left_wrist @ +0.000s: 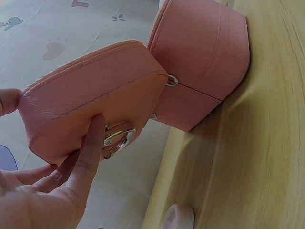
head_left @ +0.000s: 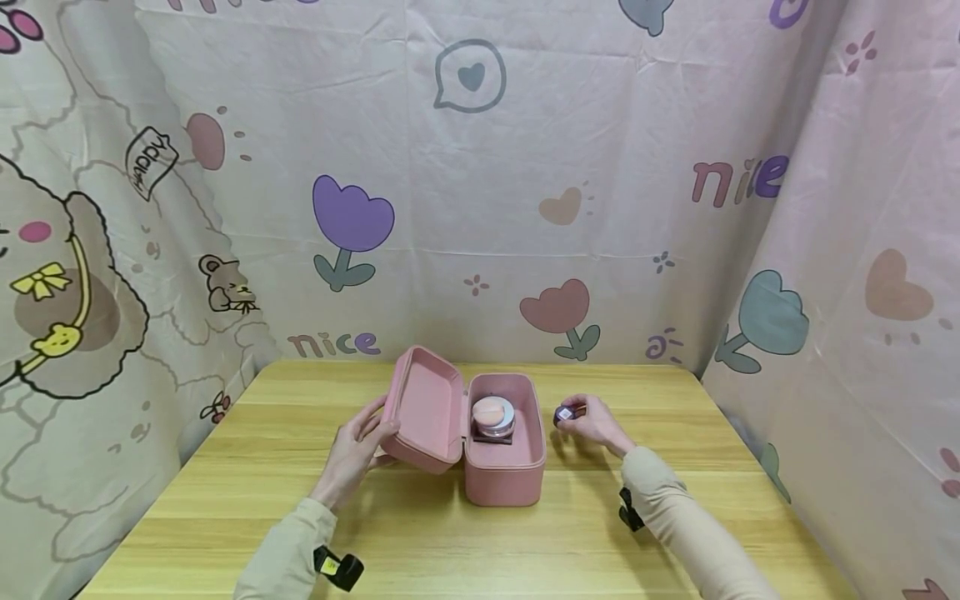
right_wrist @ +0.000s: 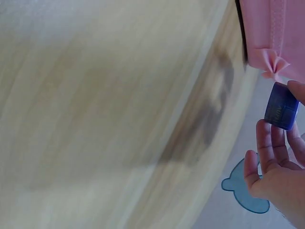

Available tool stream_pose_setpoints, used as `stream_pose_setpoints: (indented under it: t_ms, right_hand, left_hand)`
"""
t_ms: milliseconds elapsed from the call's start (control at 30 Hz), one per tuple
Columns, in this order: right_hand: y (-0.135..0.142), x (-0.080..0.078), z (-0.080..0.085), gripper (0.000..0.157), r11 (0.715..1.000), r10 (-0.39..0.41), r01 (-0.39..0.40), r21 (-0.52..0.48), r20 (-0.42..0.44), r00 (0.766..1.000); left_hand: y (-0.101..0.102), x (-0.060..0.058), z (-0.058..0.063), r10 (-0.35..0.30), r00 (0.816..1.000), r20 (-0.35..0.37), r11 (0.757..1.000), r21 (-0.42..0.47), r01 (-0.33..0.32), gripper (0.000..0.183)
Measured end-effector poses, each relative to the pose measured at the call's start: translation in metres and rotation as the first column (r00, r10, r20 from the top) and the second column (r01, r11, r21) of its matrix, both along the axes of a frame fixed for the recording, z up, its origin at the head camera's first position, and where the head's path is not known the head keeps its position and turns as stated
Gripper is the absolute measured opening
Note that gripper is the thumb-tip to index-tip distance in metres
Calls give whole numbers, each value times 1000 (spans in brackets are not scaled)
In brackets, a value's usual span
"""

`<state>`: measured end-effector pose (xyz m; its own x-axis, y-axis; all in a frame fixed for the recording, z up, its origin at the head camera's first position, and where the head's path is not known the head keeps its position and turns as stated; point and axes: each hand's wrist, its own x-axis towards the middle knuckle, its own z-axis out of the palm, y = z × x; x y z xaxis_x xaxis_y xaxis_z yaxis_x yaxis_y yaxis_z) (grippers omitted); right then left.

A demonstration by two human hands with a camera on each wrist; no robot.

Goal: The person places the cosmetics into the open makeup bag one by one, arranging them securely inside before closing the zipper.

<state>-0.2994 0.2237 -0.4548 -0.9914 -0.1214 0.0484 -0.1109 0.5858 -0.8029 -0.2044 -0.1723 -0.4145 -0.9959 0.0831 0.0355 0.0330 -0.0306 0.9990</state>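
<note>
A pink vanity case (head_left: 504,483) stands on the table, its lid (head_left: 426,400) swung out to the left. My left hand (head_left: 352,450) grips that lid by its outer end, fingers spread over the top face beside a metal-trimmed handle (left_wrist: 119,138) in the left wrist view. Inside the case lies a round powder compact (head_left: 506,427) with a pale puff (head_left: 489,412) on it, above a dark flat square item (head_left: 491,439). To the right of the case, my right hand (head_left: 596,423) pinches a small dark blue jar (right_wrist: 281,106) between thumb and fingers, raised over the table.
A pale round object (left_wrist: 178,217) sits on the wooden table (head_left: 420,550) at the bottom of the left wrist view. A pink bow (right_wrist: 272,63) decorates the case's side. Printed curtains (head_left: 480,192) hang behind the table and along both sides.
</note>
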Motion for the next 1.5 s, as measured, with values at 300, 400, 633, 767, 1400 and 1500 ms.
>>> stream_pose_setpoints:
  t_ms: [300,400,633,767,1400,1500]
  right_hand:
    - [-1,4,15,43,998,61,-61,9,-51,997]
    - [-1,5,20,43,996,85,-84,12,-70,994]
    - [-7,9,35,42,993,119,-117,29,-84,989]
    - [-11,10,45,41,989,148,-145,36,-114,982]
    - [-52,18,79,38,966,254,-245,82,-115,960]
    - [-60,18,82,37,961,271,-261,94,-109,957]
  left_hand:
    - [0,-1,0,0,1000,-6,1000,-4,0,66]
    - [0,-1,-1,-1,1000,-7,1000,-2,1,66]
    - [-1,-1,-2,2,1000,-6,1000,-2,-2,66]
    - [-1,-1,-2,5,1000,-7,1000,-2,-5,67]
    - [0,0,0,2,1000,-8,1000,-12,-2,67]
    - [0,0,1,5,1000,-4,1000,-8,-5,67]
